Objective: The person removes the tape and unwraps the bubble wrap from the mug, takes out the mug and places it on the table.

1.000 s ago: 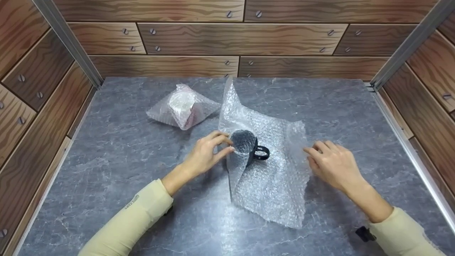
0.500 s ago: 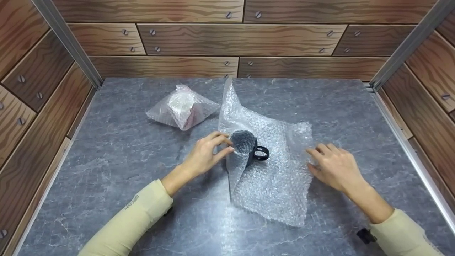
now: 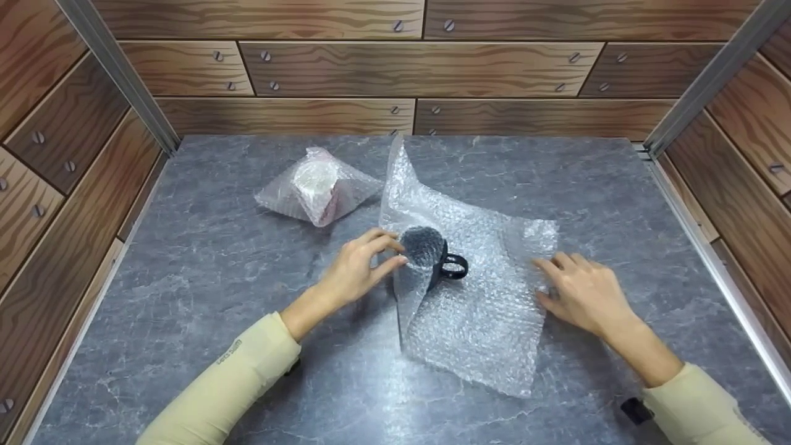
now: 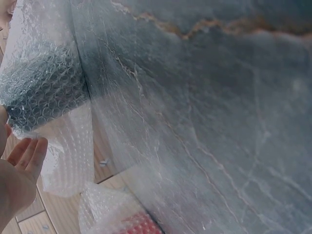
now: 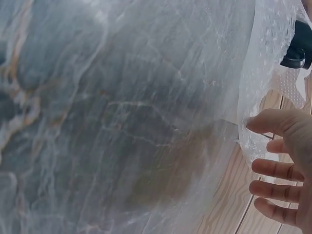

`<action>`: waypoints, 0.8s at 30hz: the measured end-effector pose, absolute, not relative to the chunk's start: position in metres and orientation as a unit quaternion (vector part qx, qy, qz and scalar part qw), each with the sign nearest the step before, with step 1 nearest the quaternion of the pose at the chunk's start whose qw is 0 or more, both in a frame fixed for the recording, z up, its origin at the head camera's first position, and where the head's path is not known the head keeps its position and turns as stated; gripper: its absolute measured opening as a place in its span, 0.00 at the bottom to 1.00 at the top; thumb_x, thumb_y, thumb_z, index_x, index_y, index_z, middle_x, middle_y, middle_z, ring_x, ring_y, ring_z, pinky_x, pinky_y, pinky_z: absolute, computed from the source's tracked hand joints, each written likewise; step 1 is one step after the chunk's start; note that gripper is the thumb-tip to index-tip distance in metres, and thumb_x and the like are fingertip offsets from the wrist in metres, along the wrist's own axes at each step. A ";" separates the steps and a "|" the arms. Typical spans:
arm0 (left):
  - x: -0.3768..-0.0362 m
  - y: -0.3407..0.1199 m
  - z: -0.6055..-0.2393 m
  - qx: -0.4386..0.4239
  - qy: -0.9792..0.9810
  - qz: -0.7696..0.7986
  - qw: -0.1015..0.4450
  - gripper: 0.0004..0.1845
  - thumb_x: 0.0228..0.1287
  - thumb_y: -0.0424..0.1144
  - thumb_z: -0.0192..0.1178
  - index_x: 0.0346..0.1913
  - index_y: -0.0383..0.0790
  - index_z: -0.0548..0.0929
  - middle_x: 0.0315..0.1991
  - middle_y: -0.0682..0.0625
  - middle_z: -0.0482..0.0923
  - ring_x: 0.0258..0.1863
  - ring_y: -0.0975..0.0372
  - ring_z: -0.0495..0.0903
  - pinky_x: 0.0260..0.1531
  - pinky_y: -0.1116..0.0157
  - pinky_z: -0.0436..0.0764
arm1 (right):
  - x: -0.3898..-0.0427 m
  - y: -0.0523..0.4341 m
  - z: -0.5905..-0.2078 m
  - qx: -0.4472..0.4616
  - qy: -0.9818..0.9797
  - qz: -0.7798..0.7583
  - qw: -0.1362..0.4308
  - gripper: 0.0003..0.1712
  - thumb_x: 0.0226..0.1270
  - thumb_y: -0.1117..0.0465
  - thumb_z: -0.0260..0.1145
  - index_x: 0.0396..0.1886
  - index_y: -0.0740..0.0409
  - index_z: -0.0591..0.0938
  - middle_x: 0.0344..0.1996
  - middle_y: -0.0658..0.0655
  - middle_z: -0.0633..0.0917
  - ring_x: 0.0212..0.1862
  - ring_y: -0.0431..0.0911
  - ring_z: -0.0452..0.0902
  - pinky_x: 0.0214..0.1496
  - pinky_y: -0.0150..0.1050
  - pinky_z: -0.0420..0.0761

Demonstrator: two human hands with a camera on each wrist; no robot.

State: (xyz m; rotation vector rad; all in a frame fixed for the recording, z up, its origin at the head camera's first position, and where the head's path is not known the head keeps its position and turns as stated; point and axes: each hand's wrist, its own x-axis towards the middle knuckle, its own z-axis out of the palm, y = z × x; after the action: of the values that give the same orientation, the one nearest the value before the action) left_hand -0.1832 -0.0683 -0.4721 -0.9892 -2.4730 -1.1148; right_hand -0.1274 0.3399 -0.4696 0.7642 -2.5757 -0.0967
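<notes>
A black mug (image 3: 455, 267) stands on a sheet of bubble wrap (image 3: 479, 327) near the middle of the table, handle pointing right. One side of the sheet is folded up over the mug and covers its left side and mouth. My left hand (image 3: 353, 267) pinches that fold at the mug's rim with thumb and fingers; the left wrist view shows the fingertips (image 4: 34, 146) at the wrapped mug's end. At the sheet's right edge is my right hand (image 3: 584, 290), fingers spread and loosely extended. Its thumb (image 5: 263, 121) touches the wrap in the right wrist view.
Behind and left of the mug lies a bubble-wrapped bundle (image 3: 316, 179) with something pinkish red inside, close to the sheet's far corner. Wood-patterned walls (image 3: 420, 68) enclose the grey marbled table (image 3: 204, 278) at the back and sides, with metal posts at the corners.
The right part of the bubble wrap has spread flatter and further right, its far right corner moving out. My right hand's fingers have loosened and straightened slightly. The left hand and mug stay put.
</notes>
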 end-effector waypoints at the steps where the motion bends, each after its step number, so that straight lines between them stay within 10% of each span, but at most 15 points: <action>1: -0.183 -0.068 -0.472 -0.340 -0.850 -0.383 0.126 0.12 0.71 0.44 0.68 0.48 0.39 0.88 0.55 0.41 0.87 0.47 0.52 0.91 0.55 0.55 0.90 | -0.128 0.340 -0.470 0.274 -0.936 -0.036 0.220 0.36 0.46 0.52 0.84 0.58 0.56 0.85 0.32 0.59 0.86 0.28 0.52 0.79 0.16 0.40 0.75; 24: -0.184 -0.068 -0.471 -0.340 -0.850 -0.384 0.120 0.11 0.71 0.43 0.68 0.48 0.39 0.88 0.55 0.41 0.87 0.47 0.52 0.91 0.55 0.58 0.90 | -0.134 0.339 -0.484 0.212 -0.970 -0.053 0.111 0.41 0.58 0.35 0.72 0.63 0.60 0.83 0.50 0.70 0.89 0.47 0.68 0.87 0.28 0.58 0.87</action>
State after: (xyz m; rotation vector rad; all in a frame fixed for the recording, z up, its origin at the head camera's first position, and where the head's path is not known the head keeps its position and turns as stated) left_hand -0.1838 -0.0679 -0.4708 -0.9941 -2.4837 -1.1227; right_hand -0.1340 0.3388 -0.4843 0.6227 -2.8482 -0.1547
